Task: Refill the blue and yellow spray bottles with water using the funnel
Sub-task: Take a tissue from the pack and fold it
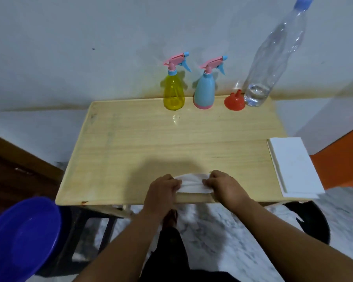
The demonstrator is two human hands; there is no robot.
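Both forearms reach forward to the near edge of the bench (130, 143). The left hand (163, 189) and right hand (222, 185) sit side by side there, each grip curled, pinching a white cloth (192, 183) between them.

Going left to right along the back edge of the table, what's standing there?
Yellow spray bottle → blue spray bottle → orange funnel → clear water bottle.

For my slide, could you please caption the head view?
Both hands grip a white cloth at the table's near edge; spray bottles stand untouched.
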